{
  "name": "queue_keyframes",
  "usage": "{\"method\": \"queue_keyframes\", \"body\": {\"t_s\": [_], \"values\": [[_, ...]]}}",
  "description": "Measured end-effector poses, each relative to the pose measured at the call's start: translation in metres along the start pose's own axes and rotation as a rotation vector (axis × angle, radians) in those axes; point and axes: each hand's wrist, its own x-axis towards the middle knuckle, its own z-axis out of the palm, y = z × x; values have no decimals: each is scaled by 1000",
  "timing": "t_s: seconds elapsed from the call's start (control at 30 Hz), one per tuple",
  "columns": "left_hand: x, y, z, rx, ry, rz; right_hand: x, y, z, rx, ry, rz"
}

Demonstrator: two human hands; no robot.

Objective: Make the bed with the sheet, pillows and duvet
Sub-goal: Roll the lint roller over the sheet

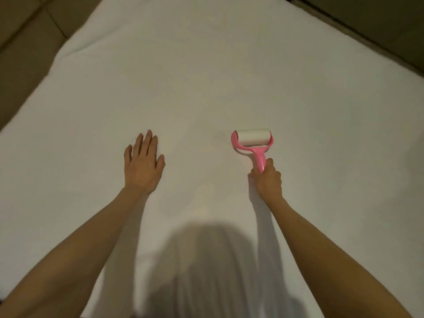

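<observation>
The right hand (267, 180) grips the pink handle of a lint roller (252, 143), fingers curled round the lower end of the handle, thumb on top. The roller's white drum lies flat against the sheet (206, 76), its pink fork framing the drum on both sides — the tool points away from the person, toward the far end of the bed.

The left hand (143, 164) lies palm down on the same sheet, fingers straight and close together, thumb slightly out, grasping nothing. It sits well apart from the roller, at about the same reach.

Both bare forearms stretch in from the lower corners of the view. Between them falls the person's shadow, a broad grey shape on the near part of the bed.

The white sheet is spread smooth over the mattress and fills nearly the whole view, with only a soft fold near the far left corner. Beyond its left edge runs a brown tiled floor (20, 42); past the far right corner is a dark surface (378, 24) — too dim to tell what it is.
</observation>
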Motion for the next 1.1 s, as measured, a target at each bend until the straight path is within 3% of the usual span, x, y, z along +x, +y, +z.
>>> {"method": "queue_keyframes", "body": {"t_s": [0.3,0.47,0.7,0.8,0.93,1.0,1.1], "values": [[-76,6,1,38,-92,48,-49,59,-15,-43,-18,-3],[-101,3,-3,56,-104,29,-50,57,-29,53,1,1],[-144,-7,-9,11,-109,-83,-65,53,-56,117,49,-216],[-162,-9,-12,4,-116,-112,-81,61,-58,-36,-97,-326],[-178,-14,-15,-25,-100,-158,-99,78,-48,-450,-325,-544],[-186,-19,-17,-48,-85,-182,-104,81,-40,-639,-375,-662],[-199,-36,-15,-69,-86,-245,-107,69,-28,-711,-412,-726]]}}
